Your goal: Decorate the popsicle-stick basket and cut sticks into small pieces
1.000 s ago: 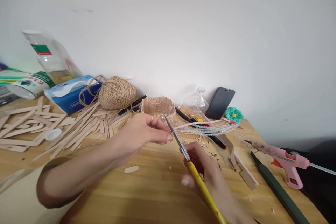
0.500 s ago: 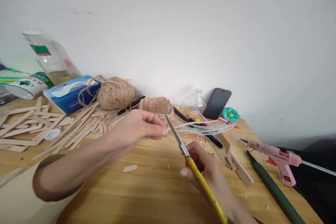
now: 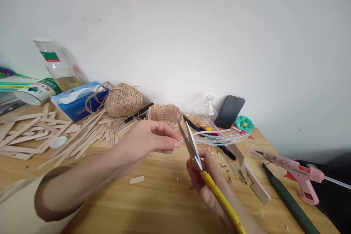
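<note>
Over the table's (image 3: pixel 115 208) middle, the right hand (image 3: pixel 217 178) grips scissors (image 3: pixel 210 183), blades parted. The left hand's (image 3: pixel 152 139) fingertips are pinched beside them; what they hold is unclear. Snipping seems in hand; a clean cut calls for fingertips clear of the blades. The basket (image 3: pixel 166 114) sits near the far edge.

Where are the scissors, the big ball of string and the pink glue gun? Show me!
Scissors (image 3: pixel 225 206): head view, on the yellow handle.
Ball of string (image 3: pixel 124 100): head view, middle of the wound ball.
Pink glue gun (image 3: pixel 308 189): head view, on its grip.
</note>
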Tool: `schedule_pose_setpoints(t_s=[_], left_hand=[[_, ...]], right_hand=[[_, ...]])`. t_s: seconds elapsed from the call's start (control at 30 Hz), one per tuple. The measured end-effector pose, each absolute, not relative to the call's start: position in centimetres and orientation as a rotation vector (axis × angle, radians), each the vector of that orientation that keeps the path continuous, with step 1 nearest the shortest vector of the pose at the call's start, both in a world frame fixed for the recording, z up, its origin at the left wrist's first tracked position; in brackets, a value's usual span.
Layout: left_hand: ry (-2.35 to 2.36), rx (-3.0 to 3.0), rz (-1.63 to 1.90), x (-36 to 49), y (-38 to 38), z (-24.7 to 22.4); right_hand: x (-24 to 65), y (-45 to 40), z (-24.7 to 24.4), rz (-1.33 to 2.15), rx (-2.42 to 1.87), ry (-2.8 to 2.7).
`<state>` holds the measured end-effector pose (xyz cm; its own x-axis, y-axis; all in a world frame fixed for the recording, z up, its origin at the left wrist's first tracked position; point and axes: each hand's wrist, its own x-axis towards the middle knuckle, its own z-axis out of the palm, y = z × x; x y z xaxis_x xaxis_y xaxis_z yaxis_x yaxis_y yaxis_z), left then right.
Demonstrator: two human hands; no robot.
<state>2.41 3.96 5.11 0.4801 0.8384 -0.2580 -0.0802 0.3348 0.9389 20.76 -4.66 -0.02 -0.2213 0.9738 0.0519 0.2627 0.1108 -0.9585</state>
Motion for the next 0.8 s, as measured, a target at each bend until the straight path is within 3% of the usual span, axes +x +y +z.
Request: schedule_pose_setpoints(t_s=[0.23, 0.8], left_hand=[[0.865, 1.083, 0.717, 2.5, 3.9, 4.9], [0.947, 1.13, 0.694, 2.4, 3.8, 5.3]], right_hand=[[21.0, -4.4, -1.9, 1.422, -1.126, -1.517], [20.7, -4.7, -1.0, 1.433, -1.162, -1.476]])
